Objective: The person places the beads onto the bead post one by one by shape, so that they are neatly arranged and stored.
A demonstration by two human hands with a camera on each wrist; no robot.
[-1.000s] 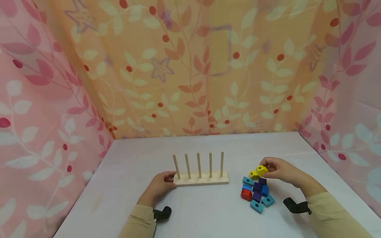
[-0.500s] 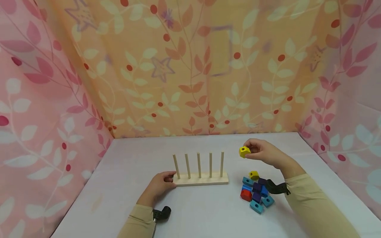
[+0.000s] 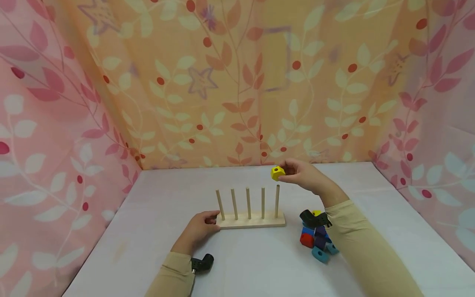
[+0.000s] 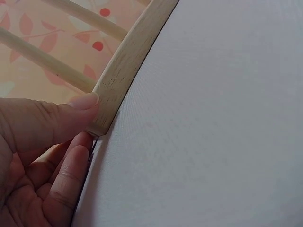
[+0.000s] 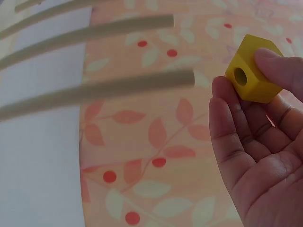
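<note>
Right hand (image 3: 304, 175) pinches yellow wooden block with centre hole (image 3: 277, 173), just above rightmost peg of pale wooden five-peg rack (image 3: 250, 220). Left hand (image 3: 198, 229) grips the rack's left end on white worktop (image 3: 259, 268). Risk: hole looks off-axis from the peg, so block may jam or tip the rack.
</note>
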